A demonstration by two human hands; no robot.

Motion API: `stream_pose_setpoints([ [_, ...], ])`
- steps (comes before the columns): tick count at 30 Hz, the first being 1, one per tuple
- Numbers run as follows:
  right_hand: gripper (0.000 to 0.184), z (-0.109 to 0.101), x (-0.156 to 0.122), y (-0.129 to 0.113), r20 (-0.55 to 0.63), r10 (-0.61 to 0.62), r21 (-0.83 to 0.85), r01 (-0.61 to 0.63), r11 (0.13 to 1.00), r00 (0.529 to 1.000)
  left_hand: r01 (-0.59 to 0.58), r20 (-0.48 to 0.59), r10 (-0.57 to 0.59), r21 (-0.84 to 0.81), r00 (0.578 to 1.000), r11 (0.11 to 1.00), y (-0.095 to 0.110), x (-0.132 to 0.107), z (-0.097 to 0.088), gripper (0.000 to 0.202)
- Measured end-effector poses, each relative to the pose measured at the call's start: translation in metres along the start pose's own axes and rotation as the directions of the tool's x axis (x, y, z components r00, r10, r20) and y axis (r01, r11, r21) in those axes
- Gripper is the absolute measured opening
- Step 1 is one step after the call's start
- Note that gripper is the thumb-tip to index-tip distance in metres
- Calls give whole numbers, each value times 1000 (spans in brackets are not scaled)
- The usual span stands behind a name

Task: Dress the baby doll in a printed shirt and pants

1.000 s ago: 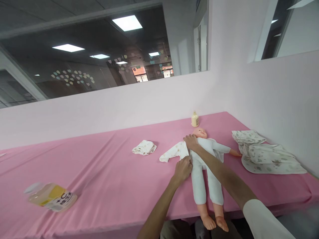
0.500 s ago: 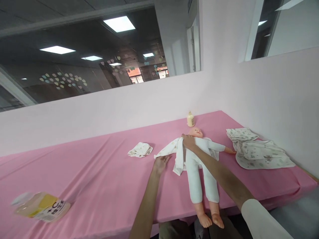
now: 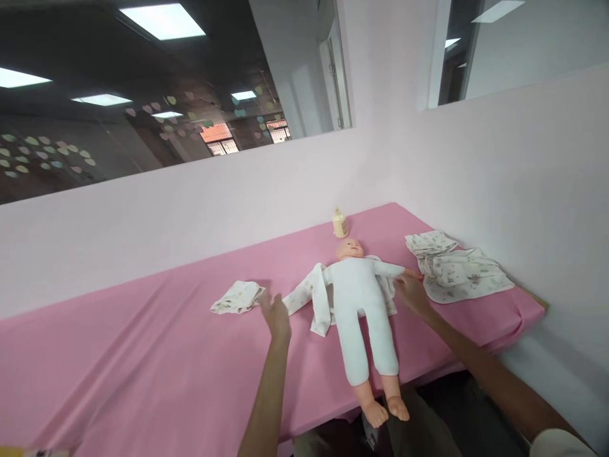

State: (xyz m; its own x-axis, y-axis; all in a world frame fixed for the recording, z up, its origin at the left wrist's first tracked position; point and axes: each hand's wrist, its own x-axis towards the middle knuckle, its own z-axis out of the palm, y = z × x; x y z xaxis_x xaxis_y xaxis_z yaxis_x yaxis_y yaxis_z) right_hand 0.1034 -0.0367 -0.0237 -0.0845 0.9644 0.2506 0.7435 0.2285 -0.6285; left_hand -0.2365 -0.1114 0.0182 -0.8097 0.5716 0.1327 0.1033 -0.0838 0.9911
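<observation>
A baby doll [image 3: 358, 285] in a white bodysuit lies on its back, its feet over the table's near edge. Spread beneath it is a printed white baby shirt [image 3: 321, 308], and one sleeve reaches out to the left around the doll's arm on that side. My left hand [image 3: 276, 317] is raised beside the end of that sleeve, fingers apart and holding nothing. At the doll's other, outstretched arm [image 3: 390, 270], my right hand [image 3: 413, 295] has its fingers closed at the wrist; the grip is partly hidden.
A folded printed cloth [image 3: 238, 297] lies left of the doll. More printed baby clothes [image 3: 464, 276] are heaped on the right by the wall. Behind the doll's head stands a cream bottle [image 3: 339, 225]. A pink sheet [image 3: 166, 355] covers the table.
My right hand has left the shirt at the doll's shoulder and moved right to the doll's other arm. My left hand has come off the sleeve's end. The view has turned right.
</observation>
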Motion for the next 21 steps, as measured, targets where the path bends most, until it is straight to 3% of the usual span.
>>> stream_pose_setpoints([
  [1,26,-4,-3,13,18,60,-87,-59,995,998,-88,88,82,63,993,994,8,-10,19,35],
  [2,26,-6,-5,22,36,107,-172,-99,980,994,-204,238,171,120,956,972,18,-22,41,30],
  [3,27,-5,-7,27,50,140,-242,-124,962,989,-316,403,239,135,883,939,27,-34,65,30],
  [4,29,-4,-8,28,58,164,-293,-141,946,985,-425,564,278,147,778,893,36,-46,91,31],
  [5,31,-1,-8,26,62,182,-323,-152,934,981,-547,704,305,141,642,825,43,-57,117,31],
  [6,33,3,-8,22,65,192,-337,-159,928,979,-678,821,311,120,478,725,49,-68,143,33],
  [7,33,7,-7,18,70,195,-335,-161,928,978,-799,902,280,107,328,591,52,-78,167,35],
  [8,32,10,-5,14,78,193,-323,-159,933,978,-900,958,198,106,206,423,54,-86,189,37],
  [9,31,13,-4,10,89,187,-307,-152,939,978,-960,989,83,100,126,260,53,-92,207,41],
  [11,29,16,-1,7,132,149,-266,-110,958,980,-985,996,-51,81,74,152,46,-98,234,47],
  [14,29,14,3,8,194,93,-188,-57,981,977,-989,983,-152,113,98,94,33,-97,252,50],
  [17,29,10,9,10,176,144,-147,-119,982,974,-987,977,-161,150,140,49,28,-89,251,47],
  [21,40,16,26,2,84,247,-52,-244,968,965,-982,975,-140,183,174,53,36,-75,243,46],
])
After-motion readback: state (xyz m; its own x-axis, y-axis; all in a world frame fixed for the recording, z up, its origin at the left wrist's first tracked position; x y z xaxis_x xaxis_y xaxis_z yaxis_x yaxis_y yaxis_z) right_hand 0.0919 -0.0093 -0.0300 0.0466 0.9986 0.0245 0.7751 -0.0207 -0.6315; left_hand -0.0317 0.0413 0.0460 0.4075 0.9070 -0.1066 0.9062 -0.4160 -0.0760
